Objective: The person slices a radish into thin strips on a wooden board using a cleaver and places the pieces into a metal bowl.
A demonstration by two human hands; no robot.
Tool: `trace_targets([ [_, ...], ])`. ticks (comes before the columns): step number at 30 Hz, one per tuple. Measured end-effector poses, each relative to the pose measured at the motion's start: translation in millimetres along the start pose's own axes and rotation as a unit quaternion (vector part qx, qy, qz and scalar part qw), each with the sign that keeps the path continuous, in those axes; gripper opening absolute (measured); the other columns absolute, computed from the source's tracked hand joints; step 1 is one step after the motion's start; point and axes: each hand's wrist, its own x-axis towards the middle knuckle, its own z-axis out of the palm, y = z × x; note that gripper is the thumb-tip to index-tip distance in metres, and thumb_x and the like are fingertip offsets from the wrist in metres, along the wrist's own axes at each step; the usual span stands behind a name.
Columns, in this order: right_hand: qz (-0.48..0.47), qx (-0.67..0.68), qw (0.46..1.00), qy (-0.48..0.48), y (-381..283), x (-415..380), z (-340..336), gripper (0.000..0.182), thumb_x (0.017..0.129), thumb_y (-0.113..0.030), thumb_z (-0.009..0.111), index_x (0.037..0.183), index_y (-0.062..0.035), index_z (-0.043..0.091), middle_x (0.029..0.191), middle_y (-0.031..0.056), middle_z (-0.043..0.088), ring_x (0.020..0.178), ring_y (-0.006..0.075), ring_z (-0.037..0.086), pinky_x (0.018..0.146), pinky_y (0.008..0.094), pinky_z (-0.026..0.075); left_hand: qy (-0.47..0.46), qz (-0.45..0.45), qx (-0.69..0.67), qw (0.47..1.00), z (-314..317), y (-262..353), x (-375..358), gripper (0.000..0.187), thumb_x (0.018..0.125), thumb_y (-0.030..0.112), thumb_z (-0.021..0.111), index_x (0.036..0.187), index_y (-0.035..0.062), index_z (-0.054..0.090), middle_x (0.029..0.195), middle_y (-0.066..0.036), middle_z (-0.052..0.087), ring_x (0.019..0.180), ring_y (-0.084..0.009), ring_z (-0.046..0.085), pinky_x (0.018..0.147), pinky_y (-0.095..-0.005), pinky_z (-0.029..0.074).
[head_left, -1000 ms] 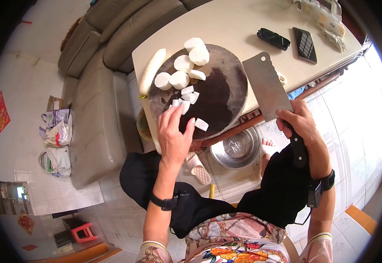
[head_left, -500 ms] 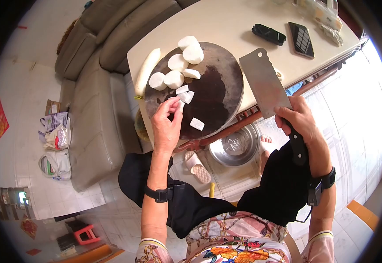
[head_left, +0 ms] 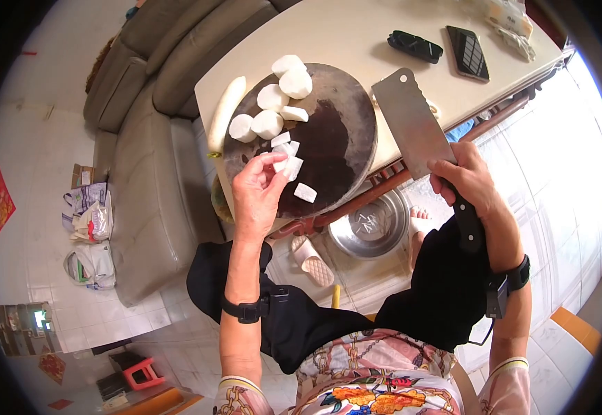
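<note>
My left hand (head_left: 258, 194) pinches a small white radish piece (head_left: 292, 168) between thumb and fingers, low over the round dark chopping board (head_left: 349, 138). Small cut pieces (head_left: 281, 140) lie just beyond my fingertips, and a separate one (head_left: 306, 192) rests to the right. Several thick white radish chunks (head_left: 267, 124) stand at the board's upper left. My right hand (head_left: 468, 181) is closed around the black handle of a broad cleaver (head_left: 411, 119), its blade raised at the board's right side. A long whole white radish (head_left: 227, 111) lies along the board's left edge.
The cream table (head_left: 335, 34) holds a black case (head_left: 415, 46), a phone (head_left: 467, 53) and a plastic bag (head_left: 512, 21). Below its edge, a metal basin (head_left: 384, 238) with white strips sits on the floor near a slipper (head_left: 312, 261). A grey sofa (head_left: 149, 180) stands at left.
The pinched piece now shows its broad face and sits slightly right of its earlier place. The view has shifted a little; my right hand still grips the cleaver.
</note>
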Motion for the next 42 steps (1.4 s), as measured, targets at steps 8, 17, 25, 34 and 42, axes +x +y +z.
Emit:
trace_targets([
  [8,0.003,0.003,1.0,0.012,2,0,1,0.03,0.081,-0.02,0.059,0.059,0.0002,0.056,0.049,0.0024,0.052,0.038,0.0084,0.045,0.041,0.0241,0.037,-0.039,-0.067,0.019,0.997,14,0,8,0.013,0.085,-0.001,0.064,0.098,-0.0022,0.063,0.087,-0.006,0.067,0.07,-0.0069,0.061,0.064,-0.0234,0.05],
  [17,0.009,0.002,1.0,0.007,1,-1,0,0.03,0.08,-0.02,0.059,0.059,0.0004,0.057,0.047,0.0016,0.051,0.038,0.008,0.045,0.04,0.0241,0.036,-0.186,0.088,0.251,0.946,10,10,28,0.019,0.084,-0.006,0.054,0.097,-0.0003,0.067,0.087,-0.005,0.062,0.082,-0.0136,0.06,0.072,-0.0288,0.048],
  [25,-0.003,0.01,1.0,0.014,2,-1,0,0.031,0.08,-0.02,0.059,0.057,0.0004,0.057,0.045,0.0015,0.05,0.037,0.0079,0.044,0.04,0.024,0.036,-0.229,0.081,0.208,0.947,5,5,29,0.013,0.082,-0.005,0.057,0.087,-0.0003,0.068,0.08,-0.01,0.062,0.074,-0.0229,0.061,0.067,-0.0341,0.047],
  [34,0.0,0.013,1.0,0.017,1,-1,2,0.03,0.08,-0.02,0.059,0.058,0.0008,0.057,0.048,0.0017,0.052,0.037,0.0072,0.044,0.038,0.0234,0.035,-0.239,0.058,0.268,0.932,5,16,23,0.014,0.081,-0.003,0.058,0.091,-0.0014,0.068,0.083,-0.009,0.06,0.073,-0.0198,0.058,0.067,-0.0311,0.045],
  [42,0.017,-0.008,1.0,0.005,4,-1,-4,0.023,0.082,-0.018,0.056,0.072,0.001,0.064,0.052,0.0016,0.057,0.04,0.0059,0.048,0.041,0.024,0.039,-0.118,0.002,0.085,0.989,4,0,29,0.024,0.082,-0.004,0.069,0.106,-0.0011,0.066,0.094,-0.004,0.065,0.083,-0.0096,0.062,0.075,-0.0207,0.051],
])
